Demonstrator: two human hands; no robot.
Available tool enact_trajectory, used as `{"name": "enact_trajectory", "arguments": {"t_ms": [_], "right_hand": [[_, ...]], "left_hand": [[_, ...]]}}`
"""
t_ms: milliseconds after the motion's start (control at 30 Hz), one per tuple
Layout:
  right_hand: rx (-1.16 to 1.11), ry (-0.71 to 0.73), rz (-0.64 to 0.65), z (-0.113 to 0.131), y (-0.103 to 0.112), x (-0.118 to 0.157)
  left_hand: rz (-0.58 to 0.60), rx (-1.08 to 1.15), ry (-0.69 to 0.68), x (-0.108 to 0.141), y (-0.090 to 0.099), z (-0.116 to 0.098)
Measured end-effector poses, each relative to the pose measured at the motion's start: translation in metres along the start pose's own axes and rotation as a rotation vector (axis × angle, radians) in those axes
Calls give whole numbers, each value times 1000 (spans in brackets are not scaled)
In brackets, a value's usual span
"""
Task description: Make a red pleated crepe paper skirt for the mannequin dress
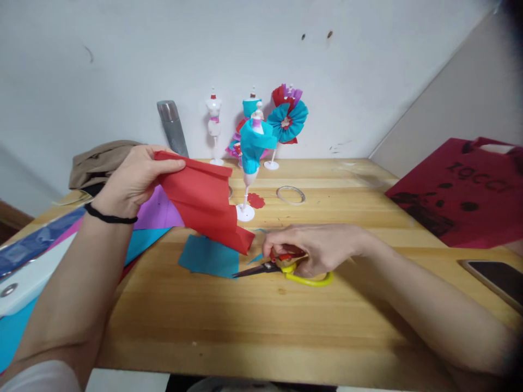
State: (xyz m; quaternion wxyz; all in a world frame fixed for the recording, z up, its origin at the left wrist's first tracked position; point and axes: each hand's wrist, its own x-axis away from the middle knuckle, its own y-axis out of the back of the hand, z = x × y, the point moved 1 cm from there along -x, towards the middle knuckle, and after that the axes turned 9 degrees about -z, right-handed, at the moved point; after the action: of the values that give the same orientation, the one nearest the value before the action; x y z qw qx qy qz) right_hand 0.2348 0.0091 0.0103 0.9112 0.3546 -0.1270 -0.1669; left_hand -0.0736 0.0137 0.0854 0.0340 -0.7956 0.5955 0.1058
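Pinching the red sheet (198, 198) by its upper corner, our left hand (141, 175) holds it near the dress form (251, 174). Knuckles up, our right hand (321, 247) curls around the handles of the scissors (270, 267).

My sheet (196, 197) is plain red; my scissors' handles (314, 281) are yellow and, I think, orange; the front white mannequin (250, 178) wears turquoise.

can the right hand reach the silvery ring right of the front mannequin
Probably yes: the right hand is near the silvery ring, and nothing appears to stand between them. It holds the red-and-yellow-handled scissors, though, so it would likely have to let go first.
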Motion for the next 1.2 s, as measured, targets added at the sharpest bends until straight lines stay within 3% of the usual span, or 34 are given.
{"name": "enact_trajectory", "arguments": {"t_ms": [100, 300, 433, 500, 633, 1200], "right_hand": [[-111, 55, -114, -1, 6, 2], [-58, 162, -480, 15, 18, 12], [160, 166, -816, 11, 19, 10], [345, 154, -887, 6, 18, 7], [522, 89, -920, -2, 17, 4], [561, -14, -874, -4, 12, 2]], "left_hand": [[51, -57, 1, 0, -4, 5], [77, -69, 13, 8, -12, 6], [68, -60, 15, 11, -17, 7], [69, -63, 17, 12, -19, 7], [96, -92, 32, 15, -23, 8], [162, -66, 89, 21, -32, 10]]}}
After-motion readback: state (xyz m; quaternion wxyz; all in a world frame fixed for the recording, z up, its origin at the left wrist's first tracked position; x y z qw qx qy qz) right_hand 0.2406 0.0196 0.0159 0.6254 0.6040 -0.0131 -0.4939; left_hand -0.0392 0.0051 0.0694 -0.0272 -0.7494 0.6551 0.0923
